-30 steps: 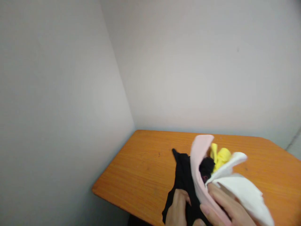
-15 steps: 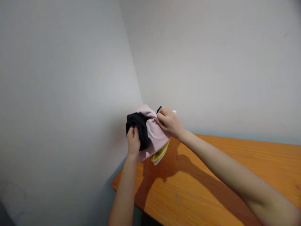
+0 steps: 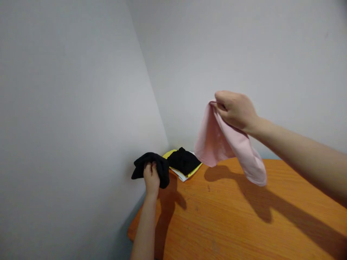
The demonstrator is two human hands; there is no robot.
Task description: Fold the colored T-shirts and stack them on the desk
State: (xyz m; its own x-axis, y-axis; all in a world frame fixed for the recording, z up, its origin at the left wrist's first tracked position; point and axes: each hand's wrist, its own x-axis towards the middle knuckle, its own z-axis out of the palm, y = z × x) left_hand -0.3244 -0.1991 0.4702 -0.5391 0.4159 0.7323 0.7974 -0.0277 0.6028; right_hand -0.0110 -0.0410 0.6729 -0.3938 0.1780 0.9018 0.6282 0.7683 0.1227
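Note:
My right hand [image 3: 235, 109] is closed on the top edge of a pale pink cloth [image 3: 227, 146], which hangs in the air above the orange wooden table [image 3: 244, 224]. My left hand [image 3: 151, 177] grips a black cloth [image 3: 151, 164] just above the table's far left corner. Behind it, in the corner by the walls, lies a small pile: another black cloth [image 3: 183, 161] on top of a yellow cloth [image 3: 169, 154] and a white cloth [image 3: 181, 176].
Two plain light walls meet in a corner right behind the pile. The table's left edge runs close to the left wall, with a narrow dark gap below it. Shadows of both arms fall across the tabletop.
The bundle held in both hands has come apart: my right hand lifted the pink cloth up and right, my left hand kept a black cloth, and the rest now lies in the corner.

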